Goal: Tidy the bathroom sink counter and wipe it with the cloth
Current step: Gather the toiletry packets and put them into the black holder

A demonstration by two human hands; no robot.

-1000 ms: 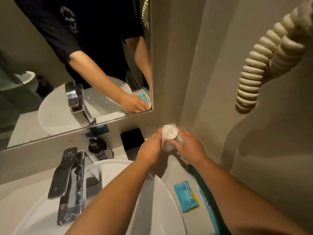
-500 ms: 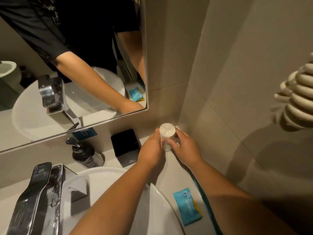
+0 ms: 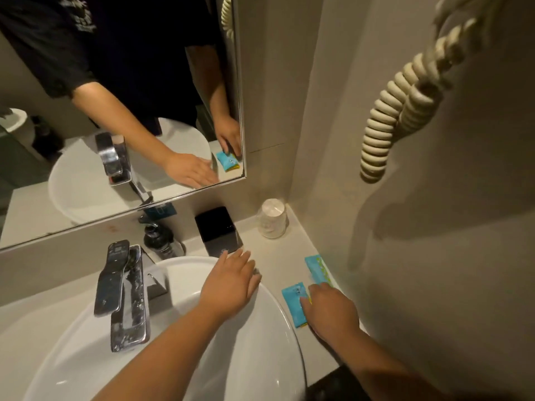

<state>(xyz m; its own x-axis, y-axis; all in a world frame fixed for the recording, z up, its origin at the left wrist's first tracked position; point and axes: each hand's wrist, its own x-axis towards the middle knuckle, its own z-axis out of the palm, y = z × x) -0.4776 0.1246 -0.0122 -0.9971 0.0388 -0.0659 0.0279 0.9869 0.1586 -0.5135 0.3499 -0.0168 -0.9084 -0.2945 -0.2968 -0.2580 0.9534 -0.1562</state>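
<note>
**Ana:** Head view, the only one we have: the right hand (image 3: 330,309) lies low on the counter (image 3: 278,256), fingers spread and pressing on a blue sachet (image 3: 293,305). It isn't pinched yet; the palm is open over it and nothing is lifted.

**Ben:** And the other one?

**Ana:** The left hand (image 3: 230,285) rests flat and open on the rim of the white basin (image 3: 286,328), holding nothing. Just past its fingertips stands a black box (image 3: 217,230), and beyond that a pump bottle (image 3: 162,238).

**Ben:** So what could go wrong?

**Ana:** I'd say the sachet is thin and slick. A flat press may only slide it toward the wall or into the second blue packet (image 3: 317,269) lying just ahead of the right fingers. A yellow edge shows under the sachet, so another may be stacked below and get left behind.

**Ben:** Anything breakable?

**Ana:** The wrapped cup (image 3: 272,218) stands in the corner, well ahead of both hands. A careless reach forward, or a sweep with the cloth, could knock it over.

**Ben:** Where's the cloth?

**Ana:** I can't see one. The wipe looks undone, and anything left on the counter would be in its way
</note>
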